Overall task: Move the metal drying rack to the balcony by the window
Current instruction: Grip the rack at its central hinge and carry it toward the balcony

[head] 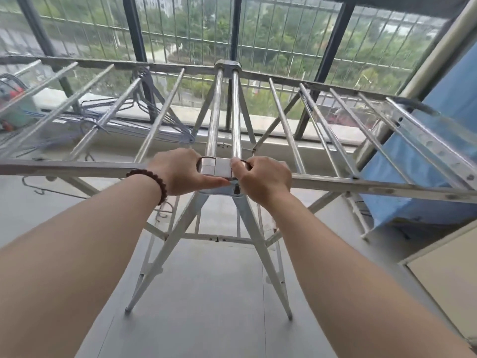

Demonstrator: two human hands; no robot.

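The metal drying rack (224, 112) stands unfolded on the grey balcony floor, directly in front of the barred window (258, 34). Both wings are spread out level, and its crossed legs rest on the floor. My left hand (180, 171), with a bead bracelet on the wrist, grips the near centre bracket of the rack from the left. My right hand (260, 179) grips the same bracket from the right, thumb on top. The two shiny centre tubes run from my hands toward the window.
A bundle of wire hangers (124, 120) lies on the window ledge at the left, beside a green and red object (13, 104). A blue panel (423, 161) stands close under the rack's right wing. A pale cabinet edge (444, 275) sits at the lower right.
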